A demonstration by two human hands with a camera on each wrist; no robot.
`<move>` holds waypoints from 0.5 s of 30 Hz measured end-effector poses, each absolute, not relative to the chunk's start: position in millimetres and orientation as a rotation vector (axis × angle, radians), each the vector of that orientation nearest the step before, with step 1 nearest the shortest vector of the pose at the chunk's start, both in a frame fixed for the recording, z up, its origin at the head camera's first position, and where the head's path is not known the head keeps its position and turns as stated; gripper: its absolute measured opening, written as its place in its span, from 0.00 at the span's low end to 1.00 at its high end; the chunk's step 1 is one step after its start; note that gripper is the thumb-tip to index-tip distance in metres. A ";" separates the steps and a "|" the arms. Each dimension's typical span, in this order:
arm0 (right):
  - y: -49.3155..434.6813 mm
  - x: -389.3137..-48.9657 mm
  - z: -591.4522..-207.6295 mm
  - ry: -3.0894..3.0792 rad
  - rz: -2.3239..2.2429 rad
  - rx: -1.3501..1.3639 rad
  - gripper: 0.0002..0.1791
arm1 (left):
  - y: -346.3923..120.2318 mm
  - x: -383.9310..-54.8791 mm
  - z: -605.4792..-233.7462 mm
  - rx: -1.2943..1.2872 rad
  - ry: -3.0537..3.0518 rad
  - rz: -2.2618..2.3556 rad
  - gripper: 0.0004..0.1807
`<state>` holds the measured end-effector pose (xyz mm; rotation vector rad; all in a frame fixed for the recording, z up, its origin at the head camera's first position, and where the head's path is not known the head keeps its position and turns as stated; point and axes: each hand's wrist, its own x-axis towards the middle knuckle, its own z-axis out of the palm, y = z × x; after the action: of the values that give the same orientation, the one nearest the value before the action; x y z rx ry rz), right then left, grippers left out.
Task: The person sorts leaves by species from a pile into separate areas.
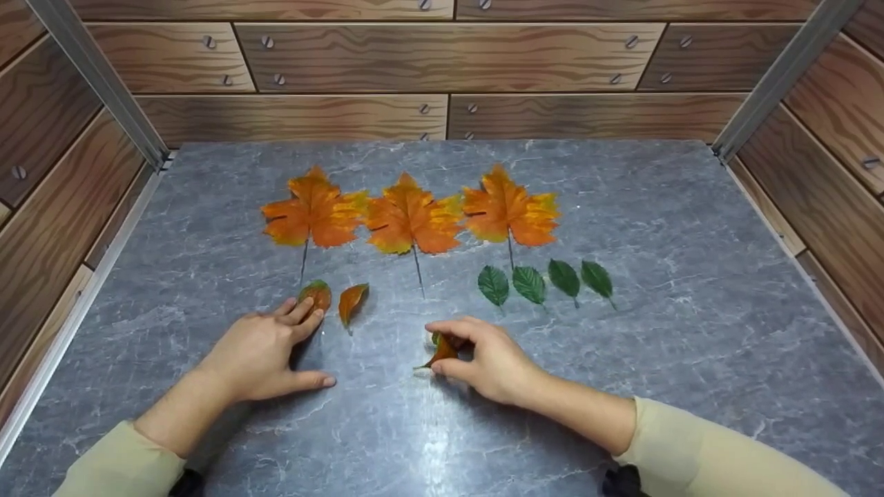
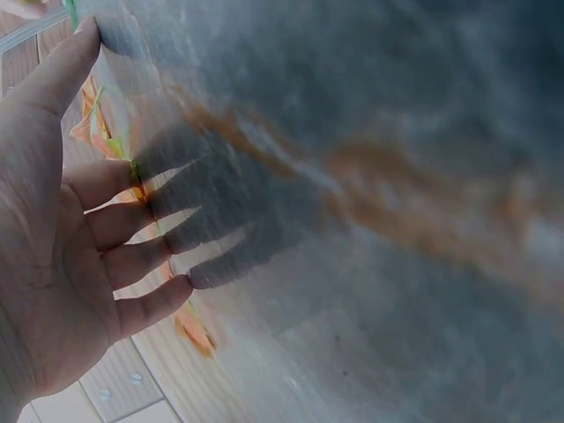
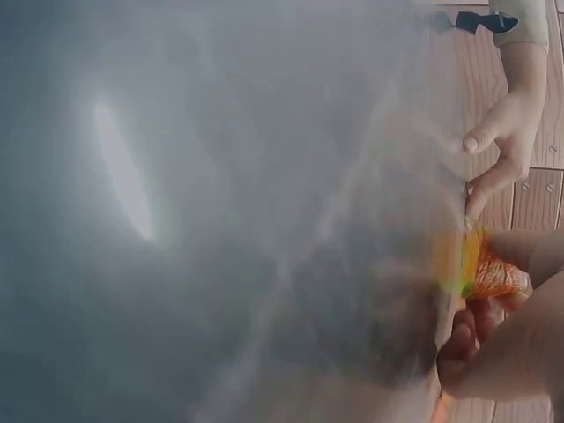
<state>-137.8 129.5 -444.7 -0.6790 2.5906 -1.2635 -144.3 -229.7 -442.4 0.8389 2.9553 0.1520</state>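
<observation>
My left hand (image 1: 266, 353) rests its fairly straight fingertips on a small orange-and-green leaf (image 1: 318, 295), thumb spread to the side. Just right of those fingers lies another small orange leaf (image 1: 353, 304), apart from the hand. Between thumb and fingers, my right hand (image 1: 496, 364) pinches a curled orange-brown leaf (image 1: 443, 353) at the middle of the table. The right wrist view shows this leaf (image 3: 499, 277) veined and close up, partly covered by the fingers. In the left wrist view the left hand (image 2: 66, 238) is spread flat along the tabletop.
Three large orange maple leaves with stems, left (image 1: 314, 212), middle (image 1: 412, 217) and right (image 1: 510, 209), form a row across the back. Several small green leaves (image 1: 528, 284) stand in line below the right one. Wood-patterned walls (image 1: 449, 59) enclose the grey marbled table (image 1: 663, 228).
</observation>
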 end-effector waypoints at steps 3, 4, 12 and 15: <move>126.9 -145.6 -441.7 2.574 -1.287 -0.705 0.30 | -229.6 -145.1 -441.8 0.839 2.955 0.151 0.59; 125.7 -148.6 -441.0 2.573 -1.290 -0.719 0.30 | -229.5 -145.3 -441.6 0.838 2.953 0.149 0.59; 110.1 -179.3 -434.7 2.575 -1.311 -0.753 0.31 | -228.9 -145.8 -440.5 0.830 2.938 0.149 0.60; 102.6 -190.2 -432.7 2.568 -1.309 -0.730 0.31 | -228.9 -145.3 -440.7 0.826 2.942 0.152 0.60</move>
<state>-190.2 102.6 -432.7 -0.7300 2.5684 -1.3087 -145.3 -228.9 -440.7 0.8262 2.9417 0.1525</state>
